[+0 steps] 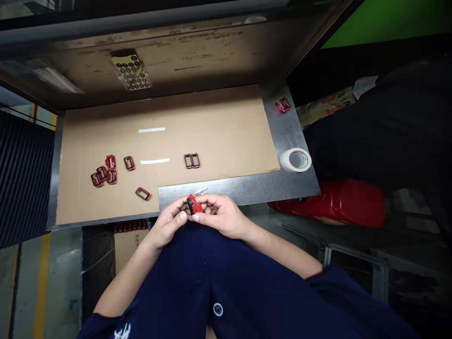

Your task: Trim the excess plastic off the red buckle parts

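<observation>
Close to my body, just off the table's front edge, a small red and black plastic frame is held between both hands. My left hand pinches its black side with thumb and fingers. On the red side, my right hand grips with its fingers curled and thumb beneath. Just beyond my fingertips a small thin metal tool lies on the metal edge. Two similar frames sit side by side on the cardboard ahead of my hands.
Several more red and black frames are grouped at the left. Another frame and a tape roll are on the metal tabletop at right. A sticker sheet is on the back panel. A red stool stands at right.
</observation>
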{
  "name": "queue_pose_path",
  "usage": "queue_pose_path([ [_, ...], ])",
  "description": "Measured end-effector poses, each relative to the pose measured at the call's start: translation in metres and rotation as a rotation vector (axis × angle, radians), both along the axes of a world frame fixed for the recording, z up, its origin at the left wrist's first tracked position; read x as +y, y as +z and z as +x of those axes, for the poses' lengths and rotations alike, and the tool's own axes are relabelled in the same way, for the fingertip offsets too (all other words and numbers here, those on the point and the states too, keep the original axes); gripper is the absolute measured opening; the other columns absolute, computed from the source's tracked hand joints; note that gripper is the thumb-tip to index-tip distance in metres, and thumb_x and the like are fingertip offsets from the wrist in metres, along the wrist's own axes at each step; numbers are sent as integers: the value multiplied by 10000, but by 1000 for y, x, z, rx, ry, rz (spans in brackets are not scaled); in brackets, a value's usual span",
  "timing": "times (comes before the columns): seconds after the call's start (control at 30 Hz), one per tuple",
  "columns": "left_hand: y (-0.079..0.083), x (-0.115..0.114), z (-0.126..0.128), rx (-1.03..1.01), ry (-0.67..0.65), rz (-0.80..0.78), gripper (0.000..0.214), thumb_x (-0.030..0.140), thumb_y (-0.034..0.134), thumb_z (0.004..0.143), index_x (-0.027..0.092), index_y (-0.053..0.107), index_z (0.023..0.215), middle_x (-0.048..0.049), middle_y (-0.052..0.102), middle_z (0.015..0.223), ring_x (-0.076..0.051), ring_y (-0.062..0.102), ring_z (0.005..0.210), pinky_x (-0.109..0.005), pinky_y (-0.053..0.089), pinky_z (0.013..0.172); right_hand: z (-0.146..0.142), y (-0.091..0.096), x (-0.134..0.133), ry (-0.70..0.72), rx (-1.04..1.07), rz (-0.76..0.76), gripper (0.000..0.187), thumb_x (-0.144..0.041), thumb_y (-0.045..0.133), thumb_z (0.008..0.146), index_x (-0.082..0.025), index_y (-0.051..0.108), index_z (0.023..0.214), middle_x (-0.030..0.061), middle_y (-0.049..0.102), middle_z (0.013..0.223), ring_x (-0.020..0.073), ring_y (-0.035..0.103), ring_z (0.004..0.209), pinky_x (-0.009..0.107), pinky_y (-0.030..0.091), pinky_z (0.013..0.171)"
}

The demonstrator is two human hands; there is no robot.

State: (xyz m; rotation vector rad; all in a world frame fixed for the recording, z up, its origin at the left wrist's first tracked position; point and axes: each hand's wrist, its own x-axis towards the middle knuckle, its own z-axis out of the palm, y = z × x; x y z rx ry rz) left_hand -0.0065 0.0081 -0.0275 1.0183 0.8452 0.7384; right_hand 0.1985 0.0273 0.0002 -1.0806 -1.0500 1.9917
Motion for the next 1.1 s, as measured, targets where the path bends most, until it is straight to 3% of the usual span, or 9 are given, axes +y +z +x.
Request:
queue_pose_path([
  [0.13,8,-2,3,328,41,280,906,471,807,787,266,361,1549,-180,485,1532,-347,552,1354,-514,528,1058,0,-1,2,17,9,-74,378,-404,867,739,-155,736,991,-37,613,682,75,508,558,217,421,545],
  [0.27,16,-2,5,618,20,555,791,246,791,785,260,447,1497,-148,578,1440,-315,566,1338,-543,489,1116,3,-7,3,43,26,-74,385,-452,835,770,-152,745,994,-25,632,665,81,526,540,217,440,540],
  [0.37,12,-4,3,525,87,545,774,247,797,783,244,462,1480,-162,604,1400,-314,617,1279,-515,534,1074,10,-29,7,1,-33,12,429,-517,691,890,-163,724,1131,22,701,767,107,581,574,254,501,589],
  [0.43,7,-5,2,363,138,489,772,282,801,799,261,449,1485,-178,574,1432,-315,634,1264,-487,568,1032,16,-53,12,-45,-302,176,420,-488,636,932,-168,700,1196,61,730,879,145,642,685,291,543,671],
  [0.53,2,-5,1,134,188,432,784,308,813,806,335,432,1491,-169,521,1494,-299,646,1254,-442,605,975,24,-96,20,46,-802,441,481,-366,765,836,-195,676,1277,109,702,1138,241,636,1063,377,533,924],
  [0.63,2,-4,0,49,206,385,807,318,836,790,383,435,1487,-147,530,1482,-276,669,1212,-421,620,946,27,-128,22,147,-917,471,586,-283,861,724,-202,691,1280,130,650,1215,309,543,1210,444,468,1035],
  [0.7,3,-3,0,33,214,351,815,368,836,788,392,426,1492,-151,540,1464,-272,700,1144,-427,635,910,28,-142,21,192,-964,470,539,-260,844,744,-209,705,1263,129,634,1203,308,528,1205,442,466,1026],
  [0.97,1,-2,0,16,239,325,814,493,812,783,371,419,1485,-170,558,1418,-257,727,1003,-442,648,846,38,-158,17,198,-1014,491,306,-286,741,849,-212,734,1147,110,646,1135,274,544,1162,397,473,1007],
  [1.1,1,-4,-1,125,216,448,804,411,787,822,343,384,1514,-170,511,1414,-252,700,1045,-445,627,890,39,-148,16,100,-979,467,235,-222,710,812,-157,722,1037,101,708,996,245,648,998,383,531,915],
])
